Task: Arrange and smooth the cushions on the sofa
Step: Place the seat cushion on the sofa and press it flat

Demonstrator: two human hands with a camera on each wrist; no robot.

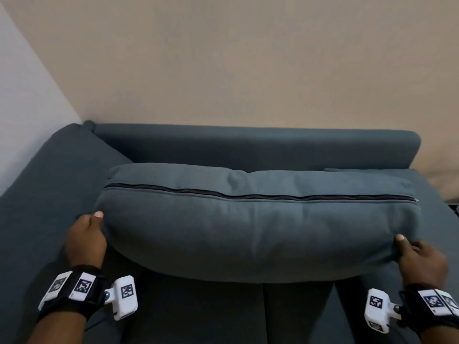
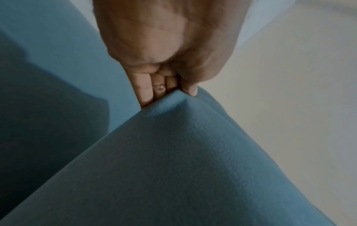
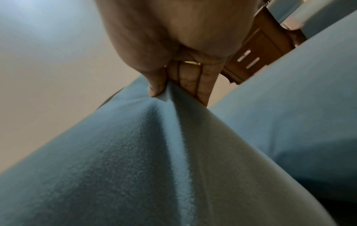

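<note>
Cushion point(image 1: 255, 227) hung over the blue sofa point(image 1: 44, 194) by the beige wall point(image 1: 248, 58); I pinched its corners with my left hand point(image 1: 85, 240) and right hand point(image 1: 422, 263).

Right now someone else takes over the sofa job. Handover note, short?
Left hand: pinches the left corner of the big cushion, thumb on top.
Right hand: pinches the right corner the same way; the fabric is bunched into a ridge there.
The cushion is held between both hands over the sofa seat, zipper facing up, in front of the backrest, not yet set against it.
A second cushion lies flat at the far right of the seat.
Done: cushion picked up.
Left: place it, smooth it, then handle the other cushion.
</note>
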